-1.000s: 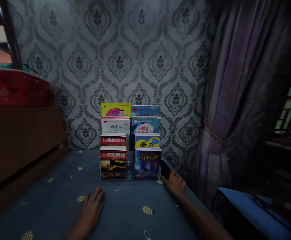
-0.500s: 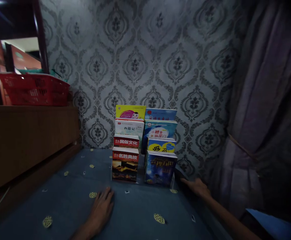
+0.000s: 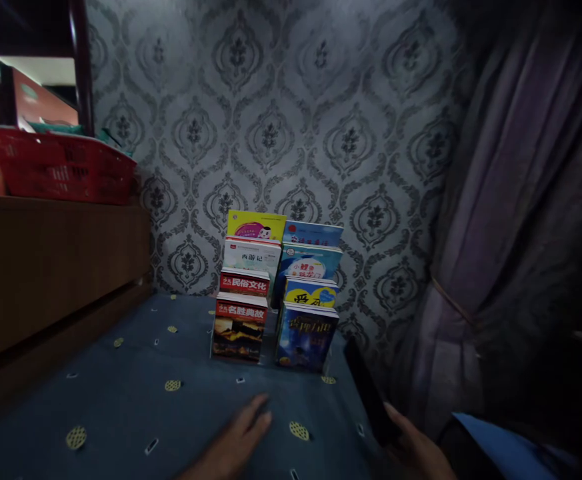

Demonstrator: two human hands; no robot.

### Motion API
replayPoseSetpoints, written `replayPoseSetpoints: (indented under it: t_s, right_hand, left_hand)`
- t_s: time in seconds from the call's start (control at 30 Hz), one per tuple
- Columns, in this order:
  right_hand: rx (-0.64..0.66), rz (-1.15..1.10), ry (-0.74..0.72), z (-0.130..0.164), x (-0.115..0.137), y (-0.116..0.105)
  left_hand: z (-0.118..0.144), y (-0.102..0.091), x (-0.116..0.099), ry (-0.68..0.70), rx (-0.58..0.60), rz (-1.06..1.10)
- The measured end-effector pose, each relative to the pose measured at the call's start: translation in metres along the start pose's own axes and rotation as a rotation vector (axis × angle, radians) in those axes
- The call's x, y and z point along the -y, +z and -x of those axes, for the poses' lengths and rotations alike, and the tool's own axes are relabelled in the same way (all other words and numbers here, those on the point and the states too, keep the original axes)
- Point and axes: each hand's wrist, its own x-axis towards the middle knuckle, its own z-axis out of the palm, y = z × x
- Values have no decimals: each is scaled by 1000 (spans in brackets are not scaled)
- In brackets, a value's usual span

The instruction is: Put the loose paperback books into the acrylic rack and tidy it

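Left hand [image 3: 238, 437] being laid flat and empty on the blue cloth [image 3: 121, 393], fingers spread toward the book rack [image 3: 275, 300], right hand [image 3: 418, 450] being clamped on a dark flat object [image 3: 368, 390] at the cloth's right edge, its long axis running toward the wall.

Grey damask wallpaper [image 3: 281, 133] covers the dim back wall. A purple curtain [image 3: 511, 220] (tied back with a cord) hangs right; a wooden cabinet [image 3: 45, 267] stands left, bearing a red basket [image 3: 61, 167].

Left hand [image 3: 241, 433] flat, palm down, fingers extended forward, right hand [image 3: 415, 450] low at the right, fingers curled around something dark
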Motion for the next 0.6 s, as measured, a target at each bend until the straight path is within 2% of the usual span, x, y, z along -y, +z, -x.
replayPoseSetpoints:
  t_s: [0.03, 0.1, 0.2, 0.3, 0.37, 0.43, 0.5, 0.6]
  right_hand:
    - [-2, -7, 26, 11, -2, 10]
    - [77, -12, 30, 30, -9, 34]
    - [212, -25, -44, 54, -22, 70]
    - [227, -33, -196, 72, -35, 98]
    - [234, 12, -287, 80, -41, 111]
    - [251, 18, -299, 85, -43, 121]
    - [277, -78, -171, 89, -42, 128]
    - [469, -346, 273, 95, -39, 134]
  left_hand:
    - [-4, 13, -12, -32, 14, 130]
    - [-12, 37, -34, -58, 52, 408]
    - [-20, 59, -58, -83, 36, 787]
    - [-20, 58, -68, -62, -61, 1035]
    - [-17, 49, -69, -110, -135, 1134]
    - [-14, 36, -67, -183, -189, 1190]
    - [-12, 26, -63, -234, -239, 1198]
    - [-13, 19, -59, -249, -316, 1127]
